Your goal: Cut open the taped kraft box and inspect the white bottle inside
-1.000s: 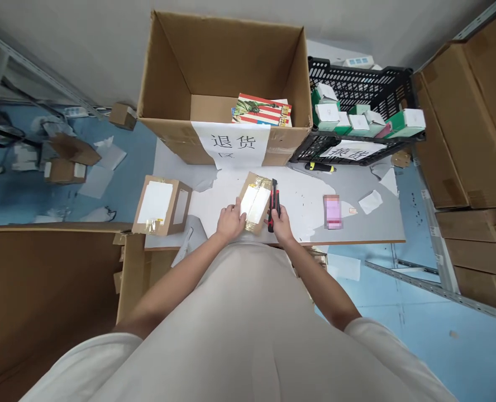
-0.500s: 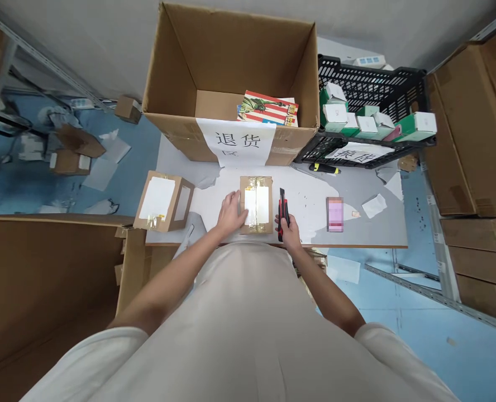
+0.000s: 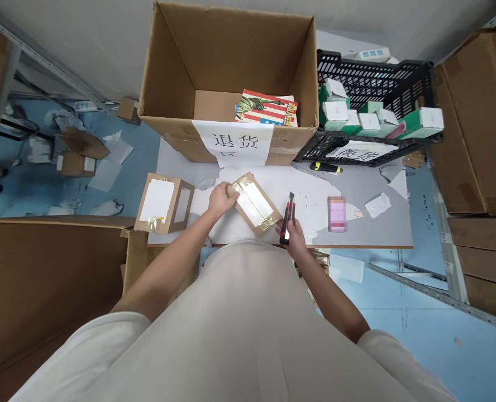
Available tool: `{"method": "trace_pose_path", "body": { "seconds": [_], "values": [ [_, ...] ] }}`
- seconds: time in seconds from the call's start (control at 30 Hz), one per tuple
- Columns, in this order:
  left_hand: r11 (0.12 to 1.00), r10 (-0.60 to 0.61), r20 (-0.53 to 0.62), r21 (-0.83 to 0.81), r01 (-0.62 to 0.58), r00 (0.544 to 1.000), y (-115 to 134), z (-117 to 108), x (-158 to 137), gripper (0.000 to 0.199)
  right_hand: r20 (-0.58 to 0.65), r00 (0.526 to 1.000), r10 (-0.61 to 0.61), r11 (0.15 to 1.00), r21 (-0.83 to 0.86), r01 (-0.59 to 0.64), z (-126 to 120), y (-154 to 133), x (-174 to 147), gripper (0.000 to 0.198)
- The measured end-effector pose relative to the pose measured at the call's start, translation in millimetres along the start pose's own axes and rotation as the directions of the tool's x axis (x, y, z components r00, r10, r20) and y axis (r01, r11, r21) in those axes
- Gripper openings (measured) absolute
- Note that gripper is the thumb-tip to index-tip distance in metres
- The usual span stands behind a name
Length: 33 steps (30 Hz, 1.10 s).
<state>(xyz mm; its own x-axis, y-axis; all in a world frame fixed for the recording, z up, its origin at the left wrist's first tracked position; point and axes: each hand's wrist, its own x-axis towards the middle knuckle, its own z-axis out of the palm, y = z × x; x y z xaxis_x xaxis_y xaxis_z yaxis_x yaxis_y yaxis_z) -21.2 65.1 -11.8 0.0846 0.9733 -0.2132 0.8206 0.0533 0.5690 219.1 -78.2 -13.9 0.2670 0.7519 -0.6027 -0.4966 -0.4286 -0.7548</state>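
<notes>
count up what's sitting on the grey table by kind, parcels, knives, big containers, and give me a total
Taped parcels: 2, one under the left hand at, one at
Utility knives: 2, red in the right hand at, yellow at
Containers: 2, cardboard box, black crate
Total: 6

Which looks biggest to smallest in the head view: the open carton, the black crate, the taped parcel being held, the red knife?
1. Open carton
2. Black crate
3. Taped parcel, held by the left hand
4. Red knife, in the right hand

The carton and crate sit farther away, so they are truly bigger.
</notes>
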Motion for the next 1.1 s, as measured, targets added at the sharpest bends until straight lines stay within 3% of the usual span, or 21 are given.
{"method": "trace_pose_path", "body": {
  "seconds": [0.07,0.13,0.23,0.3,0.37,0.47,0.57,0.67,0.83,1.1],
  "values": [
    [0.994,-0.106,-0.034,0.0,0.106,0.994,-10,1,-30,0.043,0.02,0.994,-0.103,0.992,-0.075,0.104,5,-14,20,0.04],
    [0.977,-0.209,0.006,-0.032,0.209,0.978,-17,6,-58,0.046,0.083,0.981,-0.176,0.968,-0.166,0.188,11,-26,41,0.04],
    [0.959,-0.27,-0.02,-0.091,0.267,0.963,-19,14,-82,0.052,0.185,0.961,-0.205,0.932,-0.265,0.249,16,-38,60,0.043],
    [0.979,-0.194,-0.133,-0.088,0.184,0.972,-15,15,-82,0.06,0.215,0.955,-0.206,0.912,-0.31,0.267,10,-43,60,0.045],
    [1.0,-0.012,-0.183,-0.011,0.01,0.983,-8,12,-73,0.07,0.19,0.96,-0.206,0.88,-0.393,0.266,-2,-46,52,0.049],
    [0.954,0.266,-0.01,0.143,-0.262,0.964,7,5,-54,0.086,0.148,0.976,-0.158,0.802,-0.557,0.215,-26,-49,30,0.06],
    [0.88,0.365,0.199,0.245,-0.406,0.91,21,4,-40,0.107,0.189,0.98,-0.065,0.74,-0.649,0.174,-42,-51,12,0.072],
    [0.848,0.36,0.285,0.297,-0.438,0.889,31,10,-34,0.119,0.226,0.974,-0.017,0.712,-0.681,0.171,-46,-51,5,0.071],
    [0.849,0.348,0.273,0.314,-0.425,0.897,33,16,-35,0.118,0.22,0.975,-0.029,0.674,-0.716,0.182,-44,-53,6,0.065],
    [0.86,0.337,0.269,0.302,-0.411,0.902,34,13,-35,0.118,0.219,0.975,0.023,0.72,-0.68,0.136,-44,-57,6,0.069]
  ]
}}
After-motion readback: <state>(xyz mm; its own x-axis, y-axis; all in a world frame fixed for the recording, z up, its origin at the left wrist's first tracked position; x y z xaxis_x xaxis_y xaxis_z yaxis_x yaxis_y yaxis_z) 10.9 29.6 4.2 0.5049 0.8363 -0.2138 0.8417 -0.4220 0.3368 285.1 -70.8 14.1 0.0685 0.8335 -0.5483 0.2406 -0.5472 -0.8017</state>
